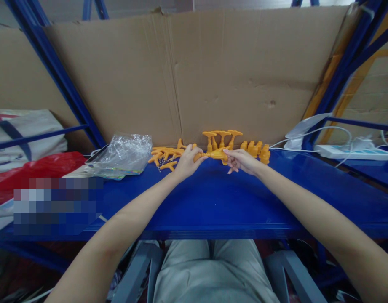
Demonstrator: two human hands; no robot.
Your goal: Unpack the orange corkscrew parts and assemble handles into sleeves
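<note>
My left hand (pixel 188 161) is closed around an orange T-shaped plastic handle (pixel 195 148). In my right hand (pixel 239 160), thumb and index finger pinch an orange ridged plastic body (pixel 216 155), the other fingers loosely curled. The handle's thin end meets the narrow end of that body between my hands; whether they are joined I cannot tell. Just left of my left hand lies a pile of orange T-shaped handles (pixel 157 155) with dark, twisted metal shafts or chains. Behind my hands stand several orange pieces with T-shaped tops (pixel 209 141), and near my right wrist is a row of short orange bodies (pixel 263 155).
A blue tabletop (pixel 206 202) lies under my hands, with a cardboard wall (pixel 231 75) behind it. Clear plastic bags (pixel 121 153) and a red bag (pixel 45 166) lie to the left. On the right are a white power strip (pixel 354 152) and white cables.
</note>
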